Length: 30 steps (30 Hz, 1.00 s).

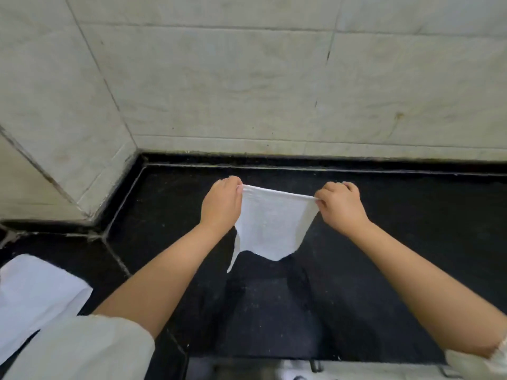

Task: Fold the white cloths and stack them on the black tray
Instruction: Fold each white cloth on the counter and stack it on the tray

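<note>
Two hands pinching white cloth (270,223) top corners, left hand (220,205), right hand (340,207), cloth hanging between

White cloth (270,223), black speckled counter (384,242), pale marbled wall tiles (247,78) (dark grout)

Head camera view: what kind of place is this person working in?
Probably a kitchen or utility corner: a black stone counter meets pale tiled walls. Both hands, left and right, hold up a white cloth; another white cloth lies left.
</note>
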Motion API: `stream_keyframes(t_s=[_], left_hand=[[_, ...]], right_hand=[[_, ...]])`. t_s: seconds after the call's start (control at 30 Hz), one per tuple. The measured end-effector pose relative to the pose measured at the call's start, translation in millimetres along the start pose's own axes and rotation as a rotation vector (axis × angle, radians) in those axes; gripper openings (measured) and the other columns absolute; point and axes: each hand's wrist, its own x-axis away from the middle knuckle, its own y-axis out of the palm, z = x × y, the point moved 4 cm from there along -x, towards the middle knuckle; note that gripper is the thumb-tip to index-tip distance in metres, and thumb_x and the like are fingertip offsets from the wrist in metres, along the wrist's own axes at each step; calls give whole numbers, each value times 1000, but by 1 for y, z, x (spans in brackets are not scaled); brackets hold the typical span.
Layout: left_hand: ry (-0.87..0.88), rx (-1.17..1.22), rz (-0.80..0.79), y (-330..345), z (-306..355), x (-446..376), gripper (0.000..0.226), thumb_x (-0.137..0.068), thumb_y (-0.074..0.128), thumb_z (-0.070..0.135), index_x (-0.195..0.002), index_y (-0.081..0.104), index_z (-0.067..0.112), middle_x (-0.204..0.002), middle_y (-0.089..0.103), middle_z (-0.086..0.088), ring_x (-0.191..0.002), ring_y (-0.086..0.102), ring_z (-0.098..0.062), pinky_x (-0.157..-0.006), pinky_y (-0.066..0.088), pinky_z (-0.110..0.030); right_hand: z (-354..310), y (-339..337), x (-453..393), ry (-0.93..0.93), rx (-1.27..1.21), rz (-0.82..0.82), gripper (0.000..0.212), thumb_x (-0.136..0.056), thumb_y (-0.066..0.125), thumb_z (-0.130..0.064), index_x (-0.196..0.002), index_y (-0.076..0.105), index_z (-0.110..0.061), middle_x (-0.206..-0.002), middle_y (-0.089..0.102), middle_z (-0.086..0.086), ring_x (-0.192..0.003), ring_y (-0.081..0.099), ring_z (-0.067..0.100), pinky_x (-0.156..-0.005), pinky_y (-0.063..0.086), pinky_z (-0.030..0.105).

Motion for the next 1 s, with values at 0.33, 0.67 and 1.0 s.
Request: stream_keyframes(t_s=[0.33, 0.67, 1.0], left_hand=[[218, 7, -200, 33, 45, 4, 22, -96, 46, 17, -105, 62, 4, -107, 64, -9, -101, 57, -24, -75, 32, -24], [25, -262, -1391, 121, 7, 111, 31, -90, 51, 8, -66, 39, 23, -69, 47, 9, -61, 47, -1, -57, 37, -14], [-145, -141, -701, 160, -3, 54, 17, -94, 46, 16, -99, 59, 6, -98, 60, -5, -93, 56, -21, -76, 42, -25]], right_hand=[[73, -42, 46, -190, -134, 181, 10, -73, 57, 5, -74, 66, 3, -71, 69, 20, -66, 64, 37, -65, 54, 40], [88, 75, 135, 51, -354, -1174, 12, -86, 50, 0, -89, 60, -6, -67, 54, -4, -61, 53, 6, -57, 41, 13], [122, 110, 68, 252, -205, -841, 21, -86, 41, -1, -86, 61, -6, -93, 64, 13, -71, 51, 17, -62, 40, 26]])
